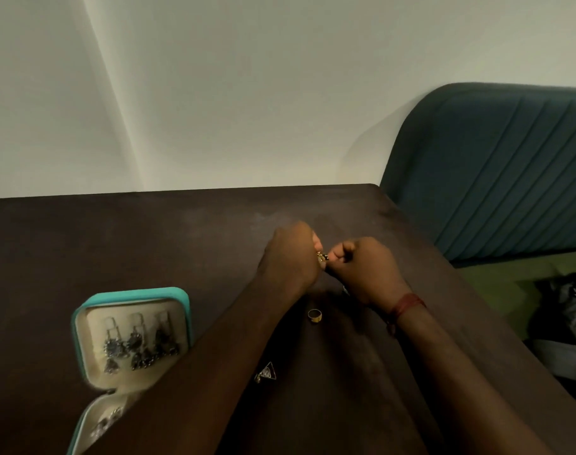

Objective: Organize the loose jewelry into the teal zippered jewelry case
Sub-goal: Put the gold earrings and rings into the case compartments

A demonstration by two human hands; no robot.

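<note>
Left hand (pixel 289 257) and right hand (pixel 365 270) both pinch a tiny gold piece (pixel 321 257) right of the teal case (pixel 132 293), probably closing its clasp first.

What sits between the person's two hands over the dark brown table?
In the head view, a small gold jewelry piece, pinched from both sides by fingers of the left hand and right hand.
</note>
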